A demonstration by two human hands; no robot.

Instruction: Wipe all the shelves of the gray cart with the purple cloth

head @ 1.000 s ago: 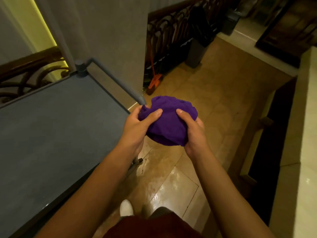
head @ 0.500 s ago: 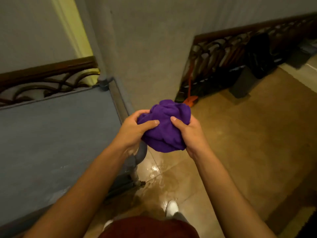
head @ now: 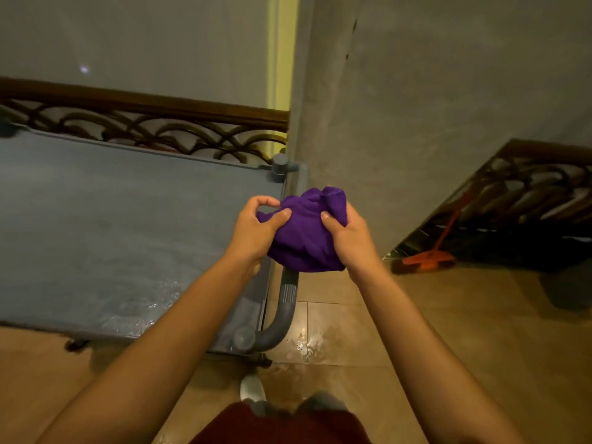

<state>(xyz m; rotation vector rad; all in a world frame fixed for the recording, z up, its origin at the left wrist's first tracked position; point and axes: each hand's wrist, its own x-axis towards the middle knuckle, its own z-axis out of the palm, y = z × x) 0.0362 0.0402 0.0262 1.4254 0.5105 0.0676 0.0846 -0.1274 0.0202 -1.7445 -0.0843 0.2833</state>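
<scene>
A bunched purple cloth (head: 307, 232) hangs in the air between both hands, above the right end of the gray cart (head: 105, 225). My left hand (head: 256, 230) pinches its left side and my right hand (head: 350, 238) grips its right side. The cart's flat top shelf fills the left half of the view, with wet streaks near its front edge. Its curved gray handle (head: 285, 309) runs along the right end, just below the cloth. Lower shelves are hidden under the top one.
A wood-topped ornate railing (head: 153, 126) runs behind the cart. A gray pillar (head: 416, 107) stands right of it. An orange broom (head: 432, 254) leans by another railing at the right. The tiled floor (head: 336, 338) is wet near the cart's corner. My white shoe (head: 251, 387) shows below.
The view has swung left, so the cart now sits squarely in front. Both hands kept hold of the cloth and carried it over the cart's right end.
</scene>
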